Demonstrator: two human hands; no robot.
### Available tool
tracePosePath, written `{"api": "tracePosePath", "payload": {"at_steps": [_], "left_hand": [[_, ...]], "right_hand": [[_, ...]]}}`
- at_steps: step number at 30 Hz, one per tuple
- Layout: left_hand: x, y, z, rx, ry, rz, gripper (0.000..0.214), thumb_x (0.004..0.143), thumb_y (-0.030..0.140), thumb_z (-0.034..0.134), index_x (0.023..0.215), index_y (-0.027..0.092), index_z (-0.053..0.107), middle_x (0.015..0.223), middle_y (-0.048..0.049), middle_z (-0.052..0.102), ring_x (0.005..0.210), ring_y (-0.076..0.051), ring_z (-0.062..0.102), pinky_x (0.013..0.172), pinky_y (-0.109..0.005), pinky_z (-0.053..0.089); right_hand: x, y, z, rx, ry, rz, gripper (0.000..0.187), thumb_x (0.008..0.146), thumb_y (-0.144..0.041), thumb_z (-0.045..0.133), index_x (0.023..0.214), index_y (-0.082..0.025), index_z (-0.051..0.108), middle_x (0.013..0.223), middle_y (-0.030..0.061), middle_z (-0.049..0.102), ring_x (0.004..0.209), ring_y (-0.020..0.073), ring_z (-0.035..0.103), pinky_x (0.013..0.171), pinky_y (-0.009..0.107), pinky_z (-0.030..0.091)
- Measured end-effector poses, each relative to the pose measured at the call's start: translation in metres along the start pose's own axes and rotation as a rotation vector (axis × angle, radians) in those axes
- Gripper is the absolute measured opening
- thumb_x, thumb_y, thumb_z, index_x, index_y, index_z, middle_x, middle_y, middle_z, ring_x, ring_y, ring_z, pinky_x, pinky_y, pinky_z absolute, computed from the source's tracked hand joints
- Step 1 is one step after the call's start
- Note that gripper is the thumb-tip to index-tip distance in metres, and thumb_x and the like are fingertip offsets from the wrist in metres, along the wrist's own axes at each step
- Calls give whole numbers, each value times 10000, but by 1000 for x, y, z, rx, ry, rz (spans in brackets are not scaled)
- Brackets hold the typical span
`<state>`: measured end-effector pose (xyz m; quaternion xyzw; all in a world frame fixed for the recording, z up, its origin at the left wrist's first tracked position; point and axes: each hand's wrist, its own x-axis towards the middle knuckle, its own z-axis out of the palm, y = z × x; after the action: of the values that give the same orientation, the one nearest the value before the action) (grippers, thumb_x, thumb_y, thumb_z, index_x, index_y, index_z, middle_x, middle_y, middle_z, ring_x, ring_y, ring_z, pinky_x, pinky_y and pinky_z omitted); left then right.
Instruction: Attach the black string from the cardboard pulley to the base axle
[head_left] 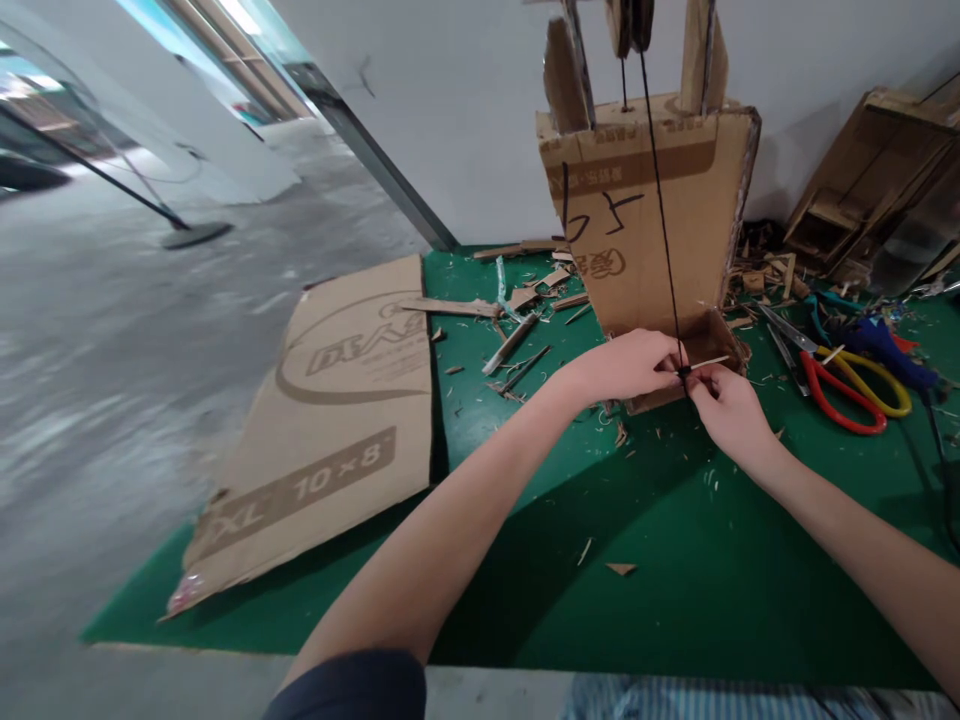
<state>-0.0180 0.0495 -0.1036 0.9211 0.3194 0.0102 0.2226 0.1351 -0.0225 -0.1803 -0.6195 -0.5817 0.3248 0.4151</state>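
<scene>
My left hand (628,366) and my right hand (726,407) meet in front of an upright cardboard structure (637,215) on the green mat (525,520). Both hands are closed in a pinch. Between them runs a thin wooden stick (709,362), with a black string (660,200) tied or wrapped at it. The string runs taut up the front of the structure to a pulley-like part at its top. The left fingers pinch the string at the stick; the right fingers hold the stick's end. A small cardboard tray (712,345) sits at the structure's base behind my hands.
A large flat cardboard sheet (330,420) lies over the mat's left edge. Cardboard scraps and sticks (517,330) litter the mat behind. Red and yellow scissors (851,385) and a blue tool (885,345) lie at right. Folded cardboard pieces (870,190) lean on the wall.
</scene>
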Motion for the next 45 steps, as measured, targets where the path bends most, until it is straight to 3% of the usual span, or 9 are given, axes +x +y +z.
{"api": "tracePosePath", "payload": {"at_steps": [8,17,27,31,37,42,45], "left_hand": [[2,-3,-1,-6,-37,-8,229,820,252,497,917,188,693,1004,-34,720,797,-154,631,678,-263,425],[1,15,5,113,48,-271,292,746,295,503,955,225,695,897,-53,715,734,-186,613,576,-272,394],[3,15,8,136,64,-295,239,748,293,518,853,220,720,839,-57,715,715,-199,624,598,-284,437],[3,15,8,131,73,-284,247,751,343,543,853,218,730,783,-52,706,703,-195,618,597,-280,425],[3,13,9,127,81,-292,233,769,354,547,848,220,720,841,-48,717,725,-185,618,599,-272,408],[2,13,6,98,66,-274,235,769,342,565,920,215,693,905,-49,723,776,-185,634,586,-256,399],[1,13,5,92,49,-249,238,776,346,575,948,224,686,927,-43,725,801,-187,641,583,-251,399]], "right_hand": [[0,3,2,35,-5,13,197,822,-345,482,818,-189,602,673,12,601,563,143,493,534,269,333],[-1,2,2,31,-2,8,177,806,-327,483,799,-197,603,699,16,624,600,157,527,549,270,353],[-1,-1,-1,-68,-17,5,148,770,-240,495,816,-192,626,750,35,667,674,175,609,619,286,437],[6,-1,-9,-19,-85,63,150,788,-211,481,811,-181,627,706,24,656,581,147,624,574,267,456],[8,-5,-9,167,-251,125,215,878,-258,436,722,-167,553,677,10,623,444,86,557,417,202,378],[7,-9,-9,265,-290,251,135,875,-183,440,811,-165,558,692,10,608,490,102,611,325,165,297],[9,-9,-12,308,-352,295,97,873,-171,468,825,-166,551,710,21,630,535,104,635,362,156,367]]}}
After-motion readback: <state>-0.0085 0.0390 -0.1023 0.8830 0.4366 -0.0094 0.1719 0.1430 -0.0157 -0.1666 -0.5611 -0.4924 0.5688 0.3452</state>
